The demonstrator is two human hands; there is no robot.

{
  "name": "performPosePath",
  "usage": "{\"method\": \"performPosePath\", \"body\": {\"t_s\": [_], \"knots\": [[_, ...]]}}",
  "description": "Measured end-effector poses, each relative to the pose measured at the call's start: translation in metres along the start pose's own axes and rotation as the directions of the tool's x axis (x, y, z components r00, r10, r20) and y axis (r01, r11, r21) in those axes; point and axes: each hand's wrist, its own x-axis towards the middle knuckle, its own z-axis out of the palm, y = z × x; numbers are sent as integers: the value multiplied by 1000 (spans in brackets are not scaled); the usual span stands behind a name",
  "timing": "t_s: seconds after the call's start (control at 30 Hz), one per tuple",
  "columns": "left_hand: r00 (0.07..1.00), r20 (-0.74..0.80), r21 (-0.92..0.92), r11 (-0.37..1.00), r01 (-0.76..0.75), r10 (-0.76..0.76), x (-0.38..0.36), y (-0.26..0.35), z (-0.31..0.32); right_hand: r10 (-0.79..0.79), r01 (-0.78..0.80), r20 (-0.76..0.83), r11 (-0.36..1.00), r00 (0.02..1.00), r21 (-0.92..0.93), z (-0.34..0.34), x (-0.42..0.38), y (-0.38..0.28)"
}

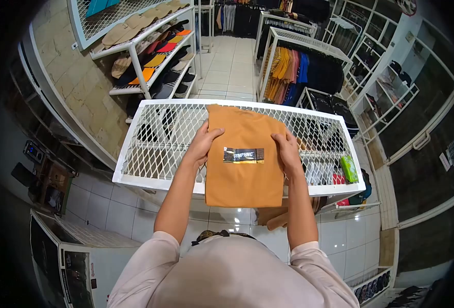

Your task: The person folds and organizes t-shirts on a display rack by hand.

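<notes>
A folded orange-brown shirt (pixel 245 182) with a dark printed label on its front lies over the white mesh-topped table (pixel 160 180), its lower edge reaching past the near rim. My left hand (pixel 203 145) grips the shirt's left side, thumb on top and fingers partly hidden beneath. On the opposite side my right hand (pixel 287 150) holds the edge the same way, with its thumb on the cloth. Both hands are at about the height of the label.
A bright green packet (pixel 348 169) rests at the table's right end. Behind on the left stands a white rack of caps (pixel 155 61). Hanging clothes (pixel 288 69) fill a rack at the back right. Brown cloth (pixel 276 218) shows below the table's near edge.
</notes>
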Motion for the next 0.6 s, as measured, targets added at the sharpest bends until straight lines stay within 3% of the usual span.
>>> {"method": "performPosePath", "body": {"t_s": [0.17,0.23,0.27,0.33,0.37,0.4,0.43,0.5,0.57,0.6], "knots": [[994,28,-16,994,-108,108,8,57,18,-233,234,17,972,972,-11,6,29,-39],[959,101,60,961,-271,264,37,75,18,-296,299,71,953,953,-47,4,60,-47],[957,100,58,959,-278,271,56,80,16,-299,303,77,952,951,-48,4,79,-50],[934,108,308,882,-356,340,87,71,4,-195,195,16,974,981,-114,-1,104,-39],[935,107,308,883,-353,337,90,58,-3,-192,192,15,975,981,-114,-12,112,-19],[986,-42,476,871,-120,159,90,44,-10,0,-3,-16,980,1000,-201,-26,123,5],[976,-216,592,796,129,3,89,30,-17,185,-195,-62,941,981,-278,-32,130,15],[972,-215,680,701,217,-92,67,-7,-40,315,-379,-213,709,925,-595,-35,97,16],[972,-211,668,711,222,-105,16,-5,-30,147,-233,-196,798,970,-556,-48,60,32],[983,-161,678,714,172,-83,-9,-3,-29,205,-269,-188,851,961,-451,-51,36,32]]}}
